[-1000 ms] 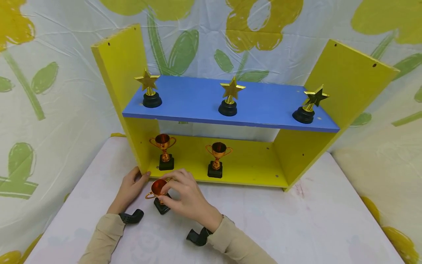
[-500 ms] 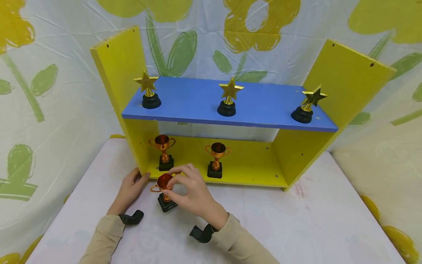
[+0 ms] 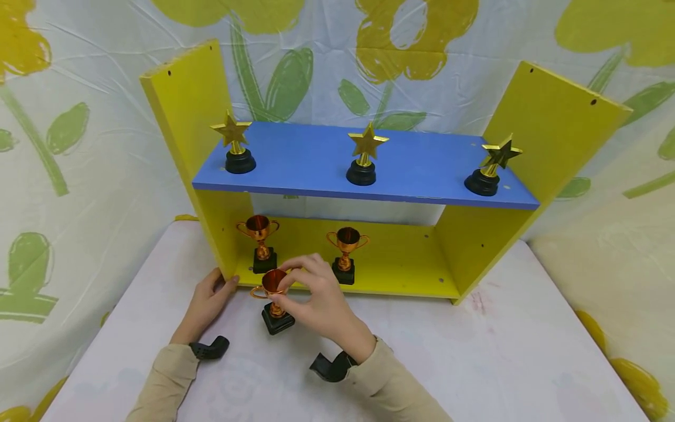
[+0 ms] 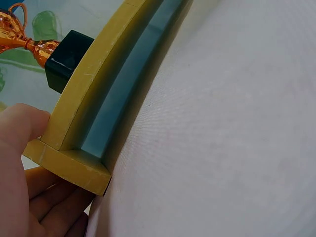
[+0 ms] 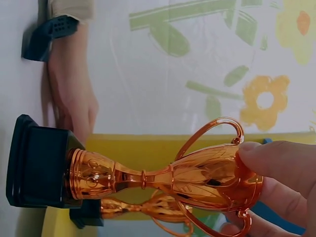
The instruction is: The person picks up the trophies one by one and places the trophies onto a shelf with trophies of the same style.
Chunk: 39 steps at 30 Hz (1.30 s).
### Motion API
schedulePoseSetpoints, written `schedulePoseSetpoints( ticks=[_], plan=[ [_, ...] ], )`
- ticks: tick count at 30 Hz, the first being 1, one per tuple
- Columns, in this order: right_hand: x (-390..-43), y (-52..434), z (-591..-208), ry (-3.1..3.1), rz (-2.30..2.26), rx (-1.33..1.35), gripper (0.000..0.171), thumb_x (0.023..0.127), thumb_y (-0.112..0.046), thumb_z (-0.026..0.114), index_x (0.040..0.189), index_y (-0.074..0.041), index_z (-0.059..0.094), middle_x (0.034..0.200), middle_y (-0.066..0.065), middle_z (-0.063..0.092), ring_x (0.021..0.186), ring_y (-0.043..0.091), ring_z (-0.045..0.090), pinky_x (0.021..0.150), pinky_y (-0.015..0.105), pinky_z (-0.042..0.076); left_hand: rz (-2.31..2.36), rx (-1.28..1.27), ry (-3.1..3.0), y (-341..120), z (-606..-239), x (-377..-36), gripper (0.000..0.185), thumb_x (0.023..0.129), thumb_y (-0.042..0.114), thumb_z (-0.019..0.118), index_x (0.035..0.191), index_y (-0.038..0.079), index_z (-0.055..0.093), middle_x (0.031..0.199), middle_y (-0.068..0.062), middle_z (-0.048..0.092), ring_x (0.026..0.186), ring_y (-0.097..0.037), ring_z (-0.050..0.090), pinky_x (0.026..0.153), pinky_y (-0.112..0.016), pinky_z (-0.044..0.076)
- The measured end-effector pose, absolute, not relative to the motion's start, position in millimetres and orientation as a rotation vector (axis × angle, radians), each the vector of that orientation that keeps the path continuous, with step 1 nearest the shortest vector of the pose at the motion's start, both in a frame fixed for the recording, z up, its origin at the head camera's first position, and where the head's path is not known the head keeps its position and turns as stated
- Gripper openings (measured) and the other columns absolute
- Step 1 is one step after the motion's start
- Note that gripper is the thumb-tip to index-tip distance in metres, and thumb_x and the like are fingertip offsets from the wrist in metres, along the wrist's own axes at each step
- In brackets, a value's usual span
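My right hand [image 3: 323, 300] pinches a copper-coloured trophy cup [image 3: 276, 319] by its bowl, in front of the shelf unit. In the right wrist view the thumb lies near the rim of the trophy cup [image 5: 207, 173], and its black base points left. My left hand [image 3: 207, 302] holds the lower left corner of the yellow and blue shelf unit [image 3: 401, 281]. The left wrist view shows its thumb on the yellow board [image 4: 74, 118] and its fingers behind the corner. Two similar cups, a left one [image 3: 259, 237] and a middle one [image 3: 346, 249], stand on the yellow bottom board.
Three gold star trophies stand on the blue shelf: a left one [image 3: 237, 149], a middle one [image 3: 364, 158] and a right one [image 3: 490, 167]. The unit stands on a white-covered table [image 3: 474, 363]. A flower-patterned cloth [image 3: 327, 58] hangs behind it.
My right hand has carried the trophy cup rightward and slightly up toward the bottom board. My left hand has stayed at the shelf unit's corner.
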State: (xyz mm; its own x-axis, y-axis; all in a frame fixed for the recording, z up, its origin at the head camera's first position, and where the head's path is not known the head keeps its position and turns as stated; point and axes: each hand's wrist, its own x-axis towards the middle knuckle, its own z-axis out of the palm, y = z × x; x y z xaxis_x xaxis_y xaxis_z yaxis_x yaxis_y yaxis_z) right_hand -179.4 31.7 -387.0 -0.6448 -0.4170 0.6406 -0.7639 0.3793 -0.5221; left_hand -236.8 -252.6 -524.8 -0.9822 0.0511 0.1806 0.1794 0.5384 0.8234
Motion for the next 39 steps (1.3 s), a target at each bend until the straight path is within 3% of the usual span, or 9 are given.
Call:
schedulePoseSetpoints(
  ticks=[17, 35, 39],
  plan=[
    [-182, 45, -378, -2.247, 1.201, 0.934, 0.016, 0.08, -0.016, 0.084, 0.078, -0.015, 0.068, 0.112, 0.003, 0.066, 0.104, 0.018, 0.053, 0.09, 0.039, 0.046, -1.452, -0.205, -2.628, -252, -526, -237, 0.054, 0.101, 0.039, 0.055, 0.143, 0.005, 0.047, 0.143, -0.019, 0.051, 0.135, -0.035, 0.043, 0.111, -0.057, 0.031],
    [-186, 49, -374, -2.204, 1.237, 0.903, 0.017, 0.078, -0.014, 0.085, 0.076, -0.014, 0.068, 0.11, 0.003, 0.066, 0.107, 0.02, 0.054, 0.108, 0.051, 0.035, -1.467, -0.201, -2.638, -254, -527, -239, 0.057, 0.101, 0.041, 0.055, 0.144, 0.006, 0.046, 0.144, -0.018, 0.05, 0.136, -0.036, 0.042, 0.111, -0.058, 0.031],
    [-186, 50, -374, -2.208, 1.244, 0.878, 0.018, 0.078, -0.014, 0.085, 0.076, -0.014, 0.068, 0.11, 0.004, 0.066, 0.107, 0.021, 0.054, 0.105, 0.051, 0.038, -1.473, -0.207, -2.628, -253, -527, -238, 0.055, 0.101, 0.04, 0.056, 0.143, 0.006, 0.048, 0.142, -0.018, 0.052, 0.134, -0.036, 0.044, 0.111, -0.058, 0.032]
  ],
)
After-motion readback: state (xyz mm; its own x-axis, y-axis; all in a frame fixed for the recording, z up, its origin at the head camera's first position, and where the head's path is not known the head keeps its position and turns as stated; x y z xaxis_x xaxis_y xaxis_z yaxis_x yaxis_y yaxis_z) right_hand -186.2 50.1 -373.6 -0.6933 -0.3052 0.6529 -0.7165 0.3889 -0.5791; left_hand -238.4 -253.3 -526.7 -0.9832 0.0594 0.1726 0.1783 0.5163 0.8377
